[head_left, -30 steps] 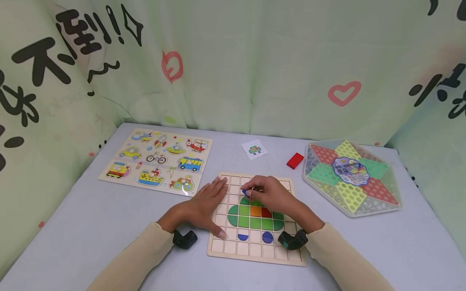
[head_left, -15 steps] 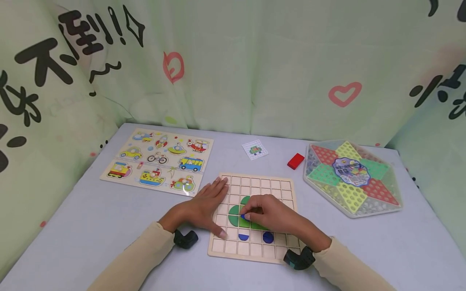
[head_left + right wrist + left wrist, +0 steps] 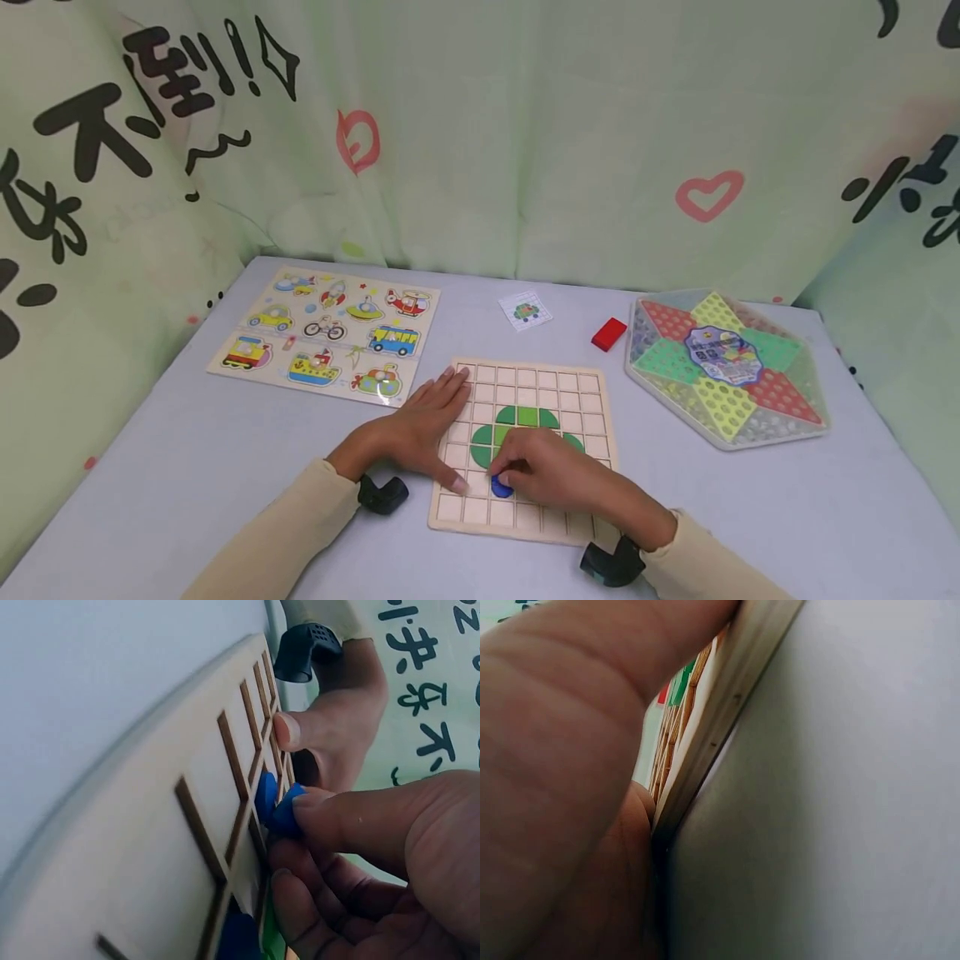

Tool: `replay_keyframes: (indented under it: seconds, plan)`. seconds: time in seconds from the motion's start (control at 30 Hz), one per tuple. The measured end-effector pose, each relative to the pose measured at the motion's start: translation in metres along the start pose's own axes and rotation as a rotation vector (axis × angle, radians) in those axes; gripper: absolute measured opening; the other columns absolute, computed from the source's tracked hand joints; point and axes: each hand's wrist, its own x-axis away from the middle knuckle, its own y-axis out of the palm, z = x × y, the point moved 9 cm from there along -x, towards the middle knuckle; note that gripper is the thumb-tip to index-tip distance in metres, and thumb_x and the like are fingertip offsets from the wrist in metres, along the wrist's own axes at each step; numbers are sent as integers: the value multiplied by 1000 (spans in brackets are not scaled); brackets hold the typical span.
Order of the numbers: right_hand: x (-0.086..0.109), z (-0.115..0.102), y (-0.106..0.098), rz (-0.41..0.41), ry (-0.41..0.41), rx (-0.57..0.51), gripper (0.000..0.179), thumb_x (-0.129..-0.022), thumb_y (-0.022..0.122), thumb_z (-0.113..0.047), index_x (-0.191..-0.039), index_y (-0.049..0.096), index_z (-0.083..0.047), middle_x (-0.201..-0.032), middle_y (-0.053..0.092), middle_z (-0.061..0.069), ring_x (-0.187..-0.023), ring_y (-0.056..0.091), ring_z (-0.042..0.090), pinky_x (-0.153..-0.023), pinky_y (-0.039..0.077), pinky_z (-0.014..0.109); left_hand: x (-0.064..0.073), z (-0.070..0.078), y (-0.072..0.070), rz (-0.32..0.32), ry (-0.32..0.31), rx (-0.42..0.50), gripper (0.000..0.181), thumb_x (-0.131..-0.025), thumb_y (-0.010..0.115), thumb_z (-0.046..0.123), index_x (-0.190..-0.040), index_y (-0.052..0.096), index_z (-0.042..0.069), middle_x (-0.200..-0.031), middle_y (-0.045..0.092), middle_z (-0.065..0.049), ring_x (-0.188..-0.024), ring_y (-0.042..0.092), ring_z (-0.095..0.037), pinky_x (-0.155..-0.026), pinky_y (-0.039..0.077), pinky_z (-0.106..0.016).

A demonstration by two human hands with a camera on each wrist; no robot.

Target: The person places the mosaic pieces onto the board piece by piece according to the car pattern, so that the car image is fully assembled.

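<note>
A wooden grid board (image 3: 480,518) lies on the table with green pieces (image 3: 481,445) in its middle cells. Spread over its left edge, my left hand (image 3: 415,429) rests with straight fingers; the left wrist view shows the thumb at the board's edge. My right hand (image 3: 558,471) pinches a blue half-round piece (image 3: 285,813) between thumb and finger. The held piece is right at a cell where another blue half-round piece (image 3: 265,796) lies. Lower in the right wrist view is a further blue piece (image 3: 238,937). My right hand hides the orange and red pieces in the head view.
Behind the board are a small pattern card (image 3: 525,310) and a red block (image 3: 609,334). To the left lies a vehicle puzzle board (image 3: 281,372); a hexagonal board-game case (image 3: 723,371) is on the right. A printed curtain (image 3: 517,167) surrounds the table.
My right hand has moved from the board's upper cells down toward the front, carrying the blue piece to the left blue half-round piece. My left hand has stayed in place.
</note>
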Motion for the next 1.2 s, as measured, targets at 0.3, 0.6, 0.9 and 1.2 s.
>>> replay_keyframes:
  seconds: [0.3, 0.6, 0.9, 1.2]
  plan:
    - [-2, -1, 3, 25, 55, 56, 16, -87, 69, 2, -97, 78, -8, -85, 62, -10, -81, 55, 4, -70, 50, 22, 1, 0, -1, 3, 3, 11, 131, -66, 74, 71, -156, 4, 5, -162, -13, -6, -145, -19, -20, -116, -5, -39]
    - [-2, 0, 0, 54, 73, 98, 14, -85, 70, 3, -91, 77, -8, -83, 63, -7, -79, 54, 6, -69, 49, 24, 2, 1, 0, 1, 4, 14, 130, -67, 74, 70, -156, 5, 5, -162, -12, -6, -145, -18, -20, -116, -4, -39]
    - [0, 1, -2, 64, 83, 124, 12, -84, 72, 0, -88, 77, -11, -81, 67, -11, -80, 57, 4, -68, 50, 24, 0, 0, 1, 10, 20, 5, 130, -67, 73, 71, -156, 5, 4, -162, -11, -7, -145, -18, -21, -116, -4, -40]
    - [2, 0, -4, 60, 87, 109, 10, -88, 70, -3, -91, 76, -11, -83, 67, -11, -78, 57, 5, -68, 50, 24, 1, 0, 1, 12, 14, 4, 131, -67, 73, 71, -156, 4, 5, -162, -12, -7, -145, -18, -21, -116, -4, -41]
